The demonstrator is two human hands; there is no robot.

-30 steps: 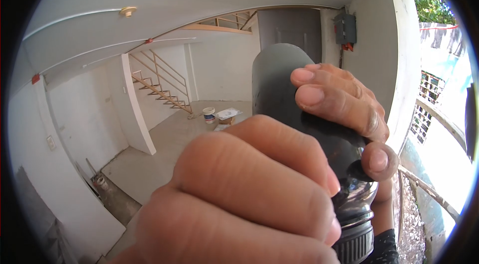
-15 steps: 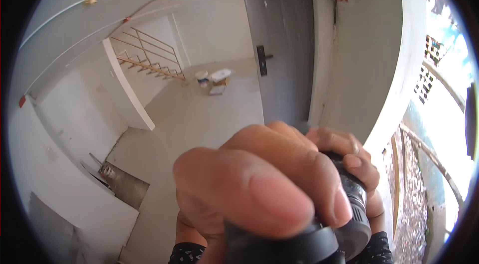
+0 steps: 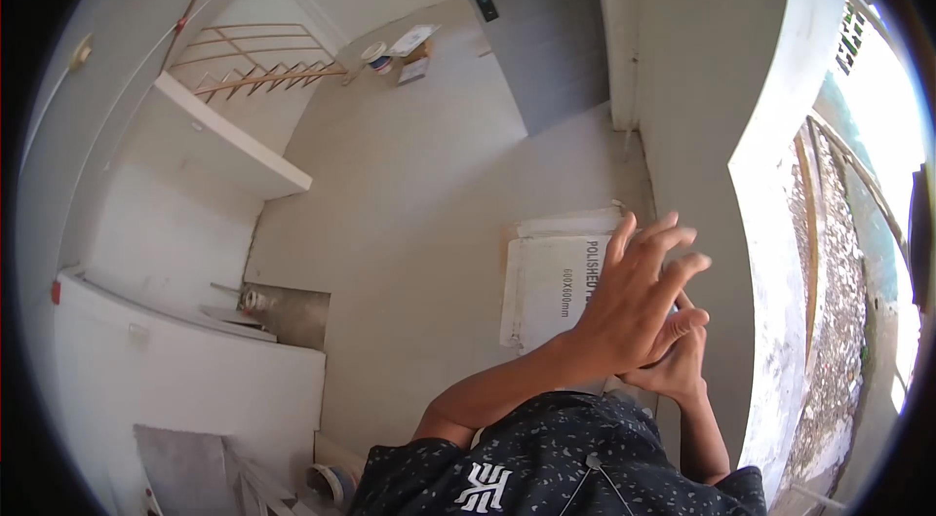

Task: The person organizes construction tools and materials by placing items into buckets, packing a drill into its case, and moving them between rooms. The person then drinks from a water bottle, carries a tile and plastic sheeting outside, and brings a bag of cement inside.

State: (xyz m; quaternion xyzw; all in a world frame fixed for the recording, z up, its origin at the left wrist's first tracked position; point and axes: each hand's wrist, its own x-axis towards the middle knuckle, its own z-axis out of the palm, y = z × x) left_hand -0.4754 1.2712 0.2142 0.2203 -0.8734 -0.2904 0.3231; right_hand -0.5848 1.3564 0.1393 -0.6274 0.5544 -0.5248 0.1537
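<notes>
My left hand (image 3: pixel 639 297) is raised in front of my chest with its fingers spread and nothing in them. Just behind and below it, my right hand (image 3: pixel 687 360) is partly covered by the left one. Its fingers are curled, and a small dark patch shows between the hands, too hidden to name. Under my left hand, on the floor, lies a flat white carton (image 3: pixel 546 287) printed "POLISHED" and "600X600mm".
A grey door (image 3: pixel 546 38) with a black handle stands ahead. A bucket (image 3: pixel 374 56) and a white board-like item (image 3: pixel 413 38) sit farther back near the stairs (image 3: pixel 258 58). A wall (image 3: pixel 707 126) runs close on my right. Boards (image 3: pixel 190 467) lean at lower left.
Both hands have moved down and away from the camera. My left hand has let go of the black round-ended thing, which no longer shows clearly. The view has tilted down, bringing the carton in.
</notes>
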